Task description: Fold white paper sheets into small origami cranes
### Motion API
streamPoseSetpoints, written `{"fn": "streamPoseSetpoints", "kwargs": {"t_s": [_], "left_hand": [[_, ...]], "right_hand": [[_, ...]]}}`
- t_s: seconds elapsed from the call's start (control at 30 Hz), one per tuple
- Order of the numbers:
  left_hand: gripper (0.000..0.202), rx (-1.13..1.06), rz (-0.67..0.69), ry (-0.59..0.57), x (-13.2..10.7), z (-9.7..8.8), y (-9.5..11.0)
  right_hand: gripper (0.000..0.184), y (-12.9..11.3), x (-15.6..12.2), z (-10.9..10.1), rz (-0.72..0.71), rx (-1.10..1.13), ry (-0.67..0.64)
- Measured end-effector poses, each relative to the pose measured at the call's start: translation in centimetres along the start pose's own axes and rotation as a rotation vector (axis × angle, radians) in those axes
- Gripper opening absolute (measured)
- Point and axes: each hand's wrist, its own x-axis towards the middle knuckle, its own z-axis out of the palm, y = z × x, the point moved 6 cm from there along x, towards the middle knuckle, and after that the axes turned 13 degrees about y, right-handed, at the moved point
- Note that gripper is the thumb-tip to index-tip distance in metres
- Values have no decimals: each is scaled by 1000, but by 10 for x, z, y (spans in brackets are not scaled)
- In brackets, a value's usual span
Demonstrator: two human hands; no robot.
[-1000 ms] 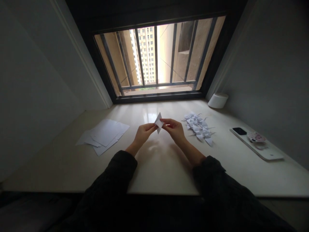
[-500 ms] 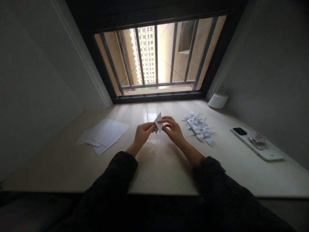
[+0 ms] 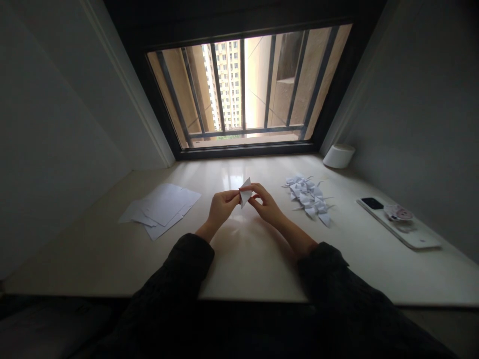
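A small folded white paper piece (image 3: pixel 246 193) is held just above the pale desk (image 3: pixel 247 249), in the middle of the view. My left hand (image 3: pixel 221 206) pinches its left side with thumb and fingertips. On the other side my right hand (image 3: pixel 265 202) grips the paper's right edge, fingers curled over it. Both arms wear dark sleeves.
A loose stack of white paper sheets (image 3: pixel 160 209) lies left of my hands. A pile of several folded paper figures (image 3: pixel 309 198) sits to the right. Farther right lie a phone (image 3: pixel 398 228) and a white round container (image 3: pixel 339 155). A barred window (image 3: pixel 243 89) stands behind the desk.
The paper piece has dropped slightly and tilted, and my right hand's fingers have shifted over its top edge. My left hand has hardly moved.
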Motion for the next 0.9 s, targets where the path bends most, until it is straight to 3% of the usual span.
{"fn": "streamPoseSetpoints", "kwargs": {"t_s": [0.2,0.4,0.53,0.77,0.9], "left_hand": [[28,-46,-14,17,1,0,-2],[31,-196,-170,30,1,3,-5],[33,-189,-180,24,1,2,-6],[43,-131,-114,-34,4,1,-4],[49,79,86,-45,2,-4,12]], "right_hand": [[29,-1,0,0,-12,15,-3],[22,15,3,-13,161,189,209],[21,22,5,-17,223,180,220],[24,18,6,-15,196,96,165],[24,20,4,-15,277,179,170]]}}
